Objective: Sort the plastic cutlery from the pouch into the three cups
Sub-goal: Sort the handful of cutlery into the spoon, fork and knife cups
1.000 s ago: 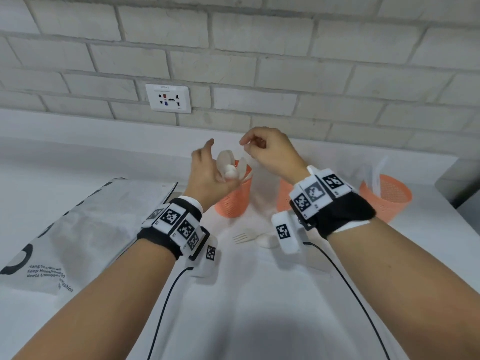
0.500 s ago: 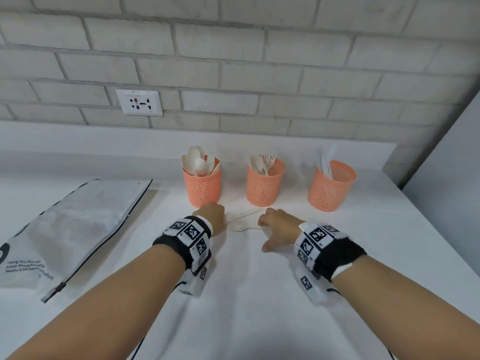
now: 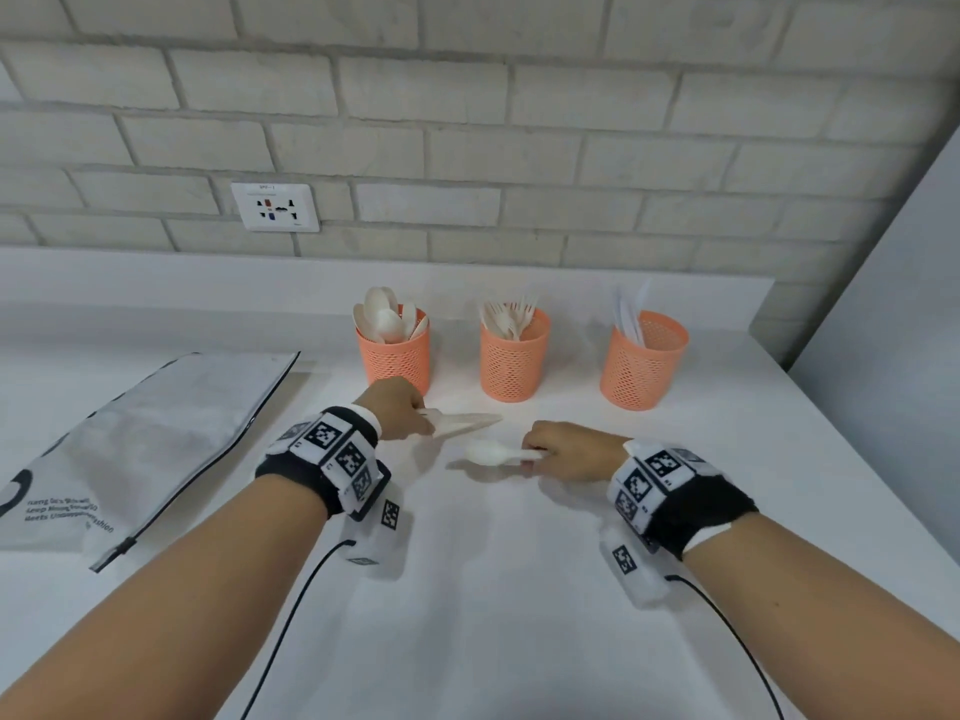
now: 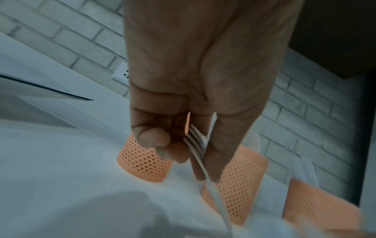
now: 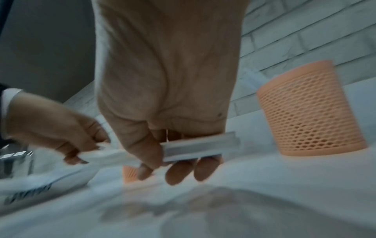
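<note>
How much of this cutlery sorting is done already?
Nearly all. The left cup holds spoons, the middle cup forks, the right cup knives. The left hand grips a fork, the right hand a spoon; both still need dropping in.

Head view: the pouch (image 3: 140,449) is cut off at the left edge of the frame, its print partly lost. The left hand (image 3: 397,407) hides its own fingers and the tines of the fork (image 3: 462,423). Left wrist view: lower right corner is smeared; the right cup (image 4: 317,209) is blurred and cut by the lower edge. Right wrist view: the bottom half is blurred; the spoon (image 5: 195,149) bowl merges with the white counter (image 5: 284,185); the middle cup (image 5: 130,173) shows only as a sliver behind the right hand (image 5: 168,96).
</note>
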`<move>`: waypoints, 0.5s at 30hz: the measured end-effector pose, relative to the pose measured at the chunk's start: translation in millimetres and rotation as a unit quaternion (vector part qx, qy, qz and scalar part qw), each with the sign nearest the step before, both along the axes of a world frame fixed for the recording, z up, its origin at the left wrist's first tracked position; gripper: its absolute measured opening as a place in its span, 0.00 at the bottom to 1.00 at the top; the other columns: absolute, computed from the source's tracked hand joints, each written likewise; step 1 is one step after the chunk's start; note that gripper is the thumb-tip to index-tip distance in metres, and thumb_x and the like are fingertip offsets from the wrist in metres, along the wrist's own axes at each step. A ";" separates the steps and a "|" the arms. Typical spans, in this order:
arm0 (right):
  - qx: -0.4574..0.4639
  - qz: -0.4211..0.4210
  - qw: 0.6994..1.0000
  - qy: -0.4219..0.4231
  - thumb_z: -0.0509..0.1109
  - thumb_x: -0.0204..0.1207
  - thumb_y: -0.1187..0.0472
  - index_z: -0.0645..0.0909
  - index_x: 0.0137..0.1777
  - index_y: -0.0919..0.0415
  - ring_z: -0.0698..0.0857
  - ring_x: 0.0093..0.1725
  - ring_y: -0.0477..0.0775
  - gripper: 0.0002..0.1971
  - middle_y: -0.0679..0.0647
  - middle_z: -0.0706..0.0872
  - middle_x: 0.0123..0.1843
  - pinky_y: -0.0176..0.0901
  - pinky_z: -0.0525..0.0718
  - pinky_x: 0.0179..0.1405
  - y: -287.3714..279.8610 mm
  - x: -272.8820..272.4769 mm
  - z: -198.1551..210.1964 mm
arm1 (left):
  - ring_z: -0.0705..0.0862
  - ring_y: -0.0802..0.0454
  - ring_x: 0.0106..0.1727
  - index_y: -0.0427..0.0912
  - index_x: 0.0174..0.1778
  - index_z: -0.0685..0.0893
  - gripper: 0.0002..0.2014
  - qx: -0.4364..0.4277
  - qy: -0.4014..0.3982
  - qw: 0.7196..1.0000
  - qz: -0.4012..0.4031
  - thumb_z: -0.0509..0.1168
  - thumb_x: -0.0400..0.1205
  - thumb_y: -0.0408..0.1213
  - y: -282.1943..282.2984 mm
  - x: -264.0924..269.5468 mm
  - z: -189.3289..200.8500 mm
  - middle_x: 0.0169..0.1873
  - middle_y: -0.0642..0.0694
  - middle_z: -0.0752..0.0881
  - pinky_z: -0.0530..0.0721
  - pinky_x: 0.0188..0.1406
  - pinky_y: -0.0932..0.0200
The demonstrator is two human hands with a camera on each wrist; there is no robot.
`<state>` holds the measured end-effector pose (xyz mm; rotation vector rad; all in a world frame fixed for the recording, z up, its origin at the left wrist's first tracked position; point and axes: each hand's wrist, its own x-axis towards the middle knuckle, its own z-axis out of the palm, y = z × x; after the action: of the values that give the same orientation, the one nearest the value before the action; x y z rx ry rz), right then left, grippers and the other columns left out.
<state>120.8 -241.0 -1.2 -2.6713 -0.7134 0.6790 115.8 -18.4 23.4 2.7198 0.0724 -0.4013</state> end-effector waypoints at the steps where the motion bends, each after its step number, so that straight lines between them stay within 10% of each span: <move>1: 0.057 -0.028 0.998 0.022 0.63 0.78 0.65 0.81 0.54 0.66 0.77 0.44 0.51 0.09 0.54 0.77 0.47 0.40 0.74 0.45 -3.8 1.2 5.8 | 0.74 0.51 0.29 0.37 0.34 0.80 0.09 -0.035 0.004 0.999 0.017 0.68 0.78 0.37 2.2 -1.5 4.7 0.26 0.46 0.77 0.70 0.26 0.65; 5: 0.283 -0.144 0.947 0.054 0.58 0.81 0.68 0.79 0.50 0.59 0.73 0.37 0.42 0.09 0.46 0.75 0.37 0.34 0.71 0.38 -4.9 -2.1 20.8 | 0.72 0.51 0.29 0.40 0.30 0.81 0.10 -0.155 0.023 0.987 0.035 0.68 0.76 0.39 -8.9 -7.7 19.9 0.25 0.46 0.76 0.72 0.30 0.63; 10: 0.393 -0.145 0.908 0.021 0.54 0.85 0.63 0.72 0.63 0.71 0.79 0.57 0.54 0.14 0.62 0.78 0.58 0.25 0.76 0.48 11.8 -8.9 19.0 | 0.73 0.53 0.27 0.39 0.28 0.77 0.12 -0.372 0.012 0.927 0.039 0.66 0.78 0.32 -37.9 -8.4 27.9 0.25 0.46 0.75 0.72 0.29 0.63; 15: 0.472 -0.180 0.855 0.119 0.51 0.86 0.55 0.72 0.57 0.60 0.69 0.26 0.45 0.11 0.52 0.71 0.32 0.35 0.70 0.28 15.5 -16.8 15.3 | 0.73 0.53 0.28 0.40 0.28 0.75 0.15 -0.481 -0.065 0.870 0.084 0.65 0.81 0.38 -57.8 -4.4 30.5 0.25 0.46 0.75 0.73 0.29 0.64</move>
<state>104.0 -225.5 14.2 -1.6917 -0.3177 0.3849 111.4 -76.2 54.0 1.7230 0.0506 -0.1303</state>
